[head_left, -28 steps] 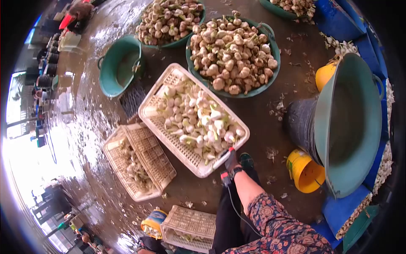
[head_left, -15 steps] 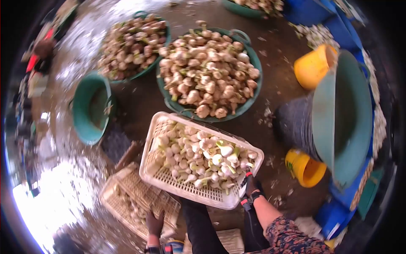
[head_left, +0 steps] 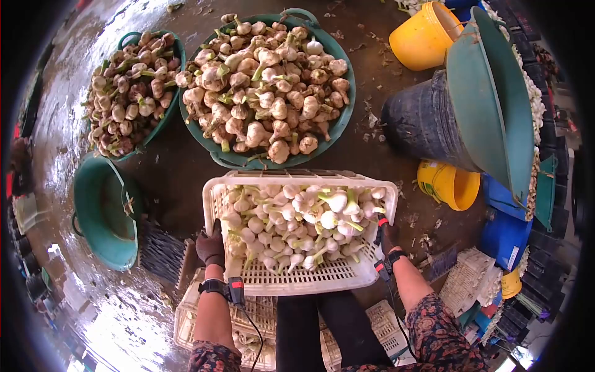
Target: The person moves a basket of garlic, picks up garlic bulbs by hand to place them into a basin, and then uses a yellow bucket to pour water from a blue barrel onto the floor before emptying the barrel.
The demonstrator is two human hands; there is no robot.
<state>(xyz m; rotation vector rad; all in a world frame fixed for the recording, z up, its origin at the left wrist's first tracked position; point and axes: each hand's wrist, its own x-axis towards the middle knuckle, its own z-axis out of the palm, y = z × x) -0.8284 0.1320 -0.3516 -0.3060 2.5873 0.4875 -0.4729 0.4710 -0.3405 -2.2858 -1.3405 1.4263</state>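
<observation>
A white plastic crate (head_left: 297, 286) full of pale garlic bulbs (head_left: 291, 226) is held level in front of my legs. My left hand (head_left: 211, 248), in a dark glove, grips the crate's left side. On the right side, my right hand (head_left: 387, 235) is closed on the crate's edge, also gloved. The fingers of both hands are partly hidden by the rim. Just beyond the crate stands a large green tub (head_left: 354, 93) heaped with browner, unpeeled-looking garlic (head_left: 266, 93).
Another green tub of garlic (head_left: 133, 93) is at the upper left, above an empty green tub (head_left: 102, 211). To the right are yellow buckets (head_left: 421, 40), a dark bucket (head_left: 421, 121) and a large green basin (head_left: 471, 99). More white crates (head_left: 254, 350) lie below.
My left hand has come up from the lower crates and taken hold of the white crate's left side. The crate, tilted before, is now nearly level. The view has shifted.
</observation>
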